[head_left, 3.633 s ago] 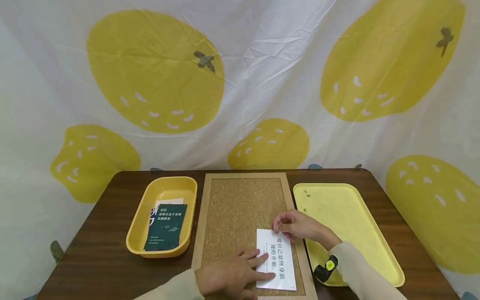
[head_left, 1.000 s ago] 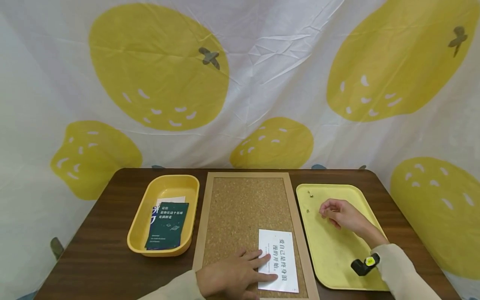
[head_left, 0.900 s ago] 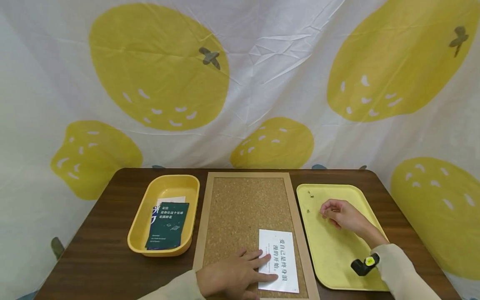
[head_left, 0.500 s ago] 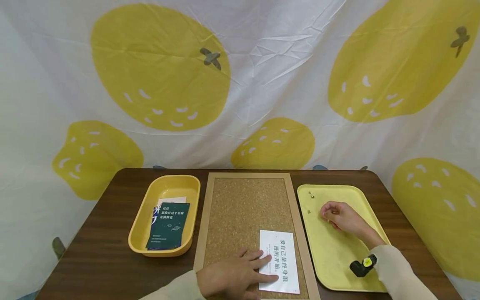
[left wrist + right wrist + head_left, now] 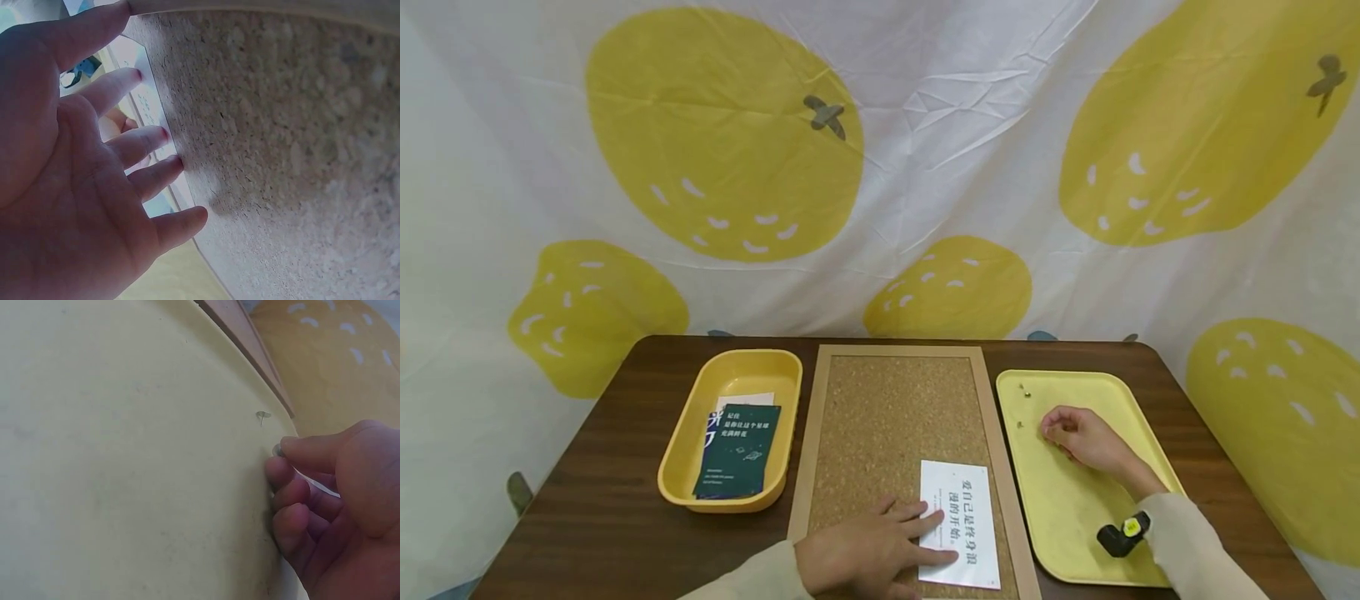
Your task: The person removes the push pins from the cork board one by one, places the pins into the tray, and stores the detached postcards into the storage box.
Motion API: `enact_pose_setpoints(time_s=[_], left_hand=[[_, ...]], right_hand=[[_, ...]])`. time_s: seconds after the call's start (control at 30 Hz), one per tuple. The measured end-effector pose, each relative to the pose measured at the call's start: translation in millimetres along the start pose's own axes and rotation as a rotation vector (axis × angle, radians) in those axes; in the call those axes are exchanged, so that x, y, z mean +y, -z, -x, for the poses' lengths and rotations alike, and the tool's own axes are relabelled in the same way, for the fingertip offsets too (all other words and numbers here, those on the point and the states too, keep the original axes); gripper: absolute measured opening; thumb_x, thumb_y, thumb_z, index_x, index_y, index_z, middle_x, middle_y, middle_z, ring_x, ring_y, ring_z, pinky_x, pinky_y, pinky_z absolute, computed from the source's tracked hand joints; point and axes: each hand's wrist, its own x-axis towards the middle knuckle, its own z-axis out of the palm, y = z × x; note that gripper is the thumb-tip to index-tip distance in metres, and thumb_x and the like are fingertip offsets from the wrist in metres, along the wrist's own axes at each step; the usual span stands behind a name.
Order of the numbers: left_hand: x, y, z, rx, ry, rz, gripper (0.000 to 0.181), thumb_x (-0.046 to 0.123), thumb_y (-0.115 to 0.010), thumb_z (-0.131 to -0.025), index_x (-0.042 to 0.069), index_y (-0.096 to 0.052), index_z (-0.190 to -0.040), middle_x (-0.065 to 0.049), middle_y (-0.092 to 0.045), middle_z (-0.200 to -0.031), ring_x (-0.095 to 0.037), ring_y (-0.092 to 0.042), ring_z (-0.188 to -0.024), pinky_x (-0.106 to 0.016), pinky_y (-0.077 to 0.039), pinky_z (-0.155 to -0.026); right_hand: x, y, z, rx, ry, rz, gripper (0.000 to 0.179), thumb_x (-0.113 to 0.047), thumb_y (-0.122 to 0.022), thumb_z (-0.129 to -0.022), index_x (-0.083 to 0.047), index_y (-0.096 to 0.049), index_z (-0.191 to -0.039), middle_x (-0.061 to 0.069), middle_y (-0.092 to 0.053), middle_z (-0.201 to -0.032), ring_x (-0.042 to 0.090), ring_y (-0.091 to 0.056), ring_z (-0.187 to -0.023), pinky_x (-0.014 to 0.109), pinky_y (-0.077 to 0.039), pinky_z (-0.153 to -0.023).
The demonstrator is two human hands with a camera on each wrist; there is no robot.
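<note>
My left hand (image 5: pixel 876 546) lies with spread, straight fingers on a white card (image 5: pixel 970 521) printed with dark Chinese characters. That card rests on the lower right of a wood-framed cork board (image 5: pixel 895 417), with small dots near its corners. Over the yellow tray (image 5: pixel 1075 517), my right hand (image 5: pixel 1093 442) has thumb and index finger together. In the right wrist view they pinch a small grey thumbtack (image 5: pixel 278 450), mostly covered by the fingertips. Another thumbtack (image 5: pixel 262 416) lies on the tray just beyond them, its pin showing.
Left of the board stands a yellow-orange bin (image 5: pixel 673 471) holding a dark green card (image 5: pixel 745 458) and other cards. More small tacks (image 5: pixel 1027 394) lie in the tray's far left corner. A lemon-patterned cloth (image 5: pixel 895 167) hangs behind the brown table (image 5: pixel 595 500).
Since the oldest frame, my right hand has left the card's top right corner and moved right, over the tray. During the last second it has barely moved. My left hand stays on the card.
</note>
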Motion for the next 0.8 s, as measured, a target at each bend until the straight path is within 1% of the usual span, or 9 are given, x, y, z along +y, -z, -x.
enact_pose_setpoints(time_s=[0.2, 0.5, 0.8], left_hand=[[-0.6, 0.1, -0.2, -0.005, -0.002, 0.009, 0.054, 0.052, -0.045, -0.089, 0.052, -0.021, -0.136, 0.015, -0.013, -0.15, -0.01, -0.01, -0.138, -0.043, -0.018, -0.109], [-1.3, 0.0, 1.3, 0.005, -0.004, -0.005, 0.054, 0.053, -0.044, -0.089, 0.051, -0.019, -0.137, 0.014, -0.012, -0.15, -0.01, -0.01, -0.138, -0.043, -0.017, -0.11], [-0.5, 0.0, 1.4, 0.006, -0.003, 0.017, 0.053, 0.053, -0.044, -0.088, 0.052, -0.021, -0.136, 0.015, -0.013, -0.15, -0.01, -0.01, -0.138, -0.043, -0.02, -0.109]], right_hand=[[1.5, -1.0, -0.1, 0.016, 0.003, 0.014, 0.011, -0.006, -0.049, -0.092, -0.002, -0.058, -0.094, 0.009, -0.055, -0.073, 0.01, -0.042, -0.048, 0.024, -0.039, -0.04], [2.1, -3.1, -0.9, 0.032, 0.016, 0.022, 0.009, -0.006, -0.051, -0.091, -0.002, -0.059, -0.093, 0.008, -0.054, -0.071, 0.01, -0.042, -0.049, 0.024, -0.04, -0.041], [-0.4, -3.0, 2.2, 0.024, 0.037, 0.029, 0.01, -0.007, -0.053, -0.091, 0.0, -0.058, -0.094, 0.01, -0.052, -0.069, 0.009, -0.041, -0.048, 0.023, -0.038, -0.041]])
